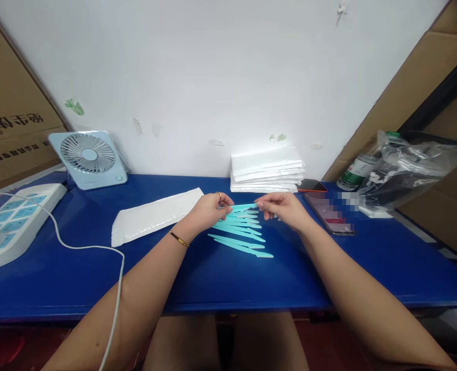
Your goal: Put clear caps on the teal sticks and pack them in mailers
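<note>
Between my two hands a thin turquoise stick (pixel 244 207) is held level, just above the blue table. My left hand (pixel 212 208) pinches its left end, and my right hand (pixel 278 206) pinches its right end between thumb and fingers. Below it several more turquoise sticks (pixel 238 233) lie fanned out on the table, two of them somewhat apart, nearer the front edge. A flat white packet (pixel 154 215) rests slantwise to the left, partly behind my left hand. Behind my hands, against the wall, stands a stack of white packets (pixel 267 170).
On the blue table (pixel 244 288), a light blue fan (pixel 88 154) and a white power strip (pixel 23 221) with a cable are at left. To the right are a phone (pixel 329 214), a bottle (pixel 357 172) and a clear plastic bag (pixel 414 165). Cardboard flanks both sides.
</note>
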Available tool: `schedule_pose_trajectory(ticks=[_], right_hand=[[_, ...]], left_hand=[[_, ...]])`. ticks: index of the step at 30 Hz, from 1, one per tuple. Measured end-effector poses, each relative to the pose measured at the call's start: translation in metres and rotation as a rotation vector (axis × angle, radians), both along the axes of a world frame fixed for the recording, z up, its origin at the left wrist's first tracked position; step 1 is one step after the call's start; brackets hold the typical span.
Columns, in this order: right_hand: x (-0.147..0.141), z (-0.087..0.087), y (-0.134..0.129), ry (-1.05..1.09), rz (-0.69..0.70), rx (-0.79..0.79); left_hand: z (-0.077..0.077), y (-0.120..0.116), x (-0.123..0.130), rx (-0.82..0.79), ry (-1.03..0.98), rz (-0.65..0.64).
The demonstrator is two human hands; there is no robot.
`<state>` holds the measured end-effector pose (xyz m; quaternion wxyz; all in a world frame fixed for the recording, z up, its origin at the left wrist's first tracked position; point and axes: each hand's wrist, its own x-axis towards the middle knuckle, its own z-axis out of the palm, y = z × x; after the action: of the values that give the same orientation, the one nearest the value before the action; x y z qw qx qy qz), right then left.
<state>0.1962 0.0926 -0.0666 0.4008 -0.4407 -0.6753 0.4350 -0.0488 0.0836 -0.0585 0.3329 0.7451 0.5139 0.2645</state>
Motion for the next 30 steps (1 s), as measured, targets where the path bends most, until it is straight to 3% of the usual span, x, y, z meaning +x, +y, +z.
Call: schedule_pose_trajectory(ticks=[6,11,15,18,25,30], right_hand=[[0.014,-0.003,0.011,0.008,-0.130,0.059],[0.032,0.005,0.010,-0.438,-0.199,0.123],[0.058,0.009,0.008,-0.778,-0.025,0.172],[0.062,0.008,0.009,-0.950,0.030,0.196],[0.040,0.012,0.003,-0.889,0.045,0.301],[0.056,0.020,-0.005,-0.819,0.130,0.153]], left_hand=[[0.014,0.002,-0.021,0.090,0.145,0.100],[0.017,0.000,-0.020,-0.028,0.031,-0.065],[0.014,-0.001,-0.017,-0.066,-0.036,-0.164],[0.013,0.000,-0.018,-0.096,-0.060,-0.204],[0.006,0.003,-0.015,-0.100,-0.052,-0.178],[0.002,0.004,-0.015,-0.095,-0.050,-0.173]])
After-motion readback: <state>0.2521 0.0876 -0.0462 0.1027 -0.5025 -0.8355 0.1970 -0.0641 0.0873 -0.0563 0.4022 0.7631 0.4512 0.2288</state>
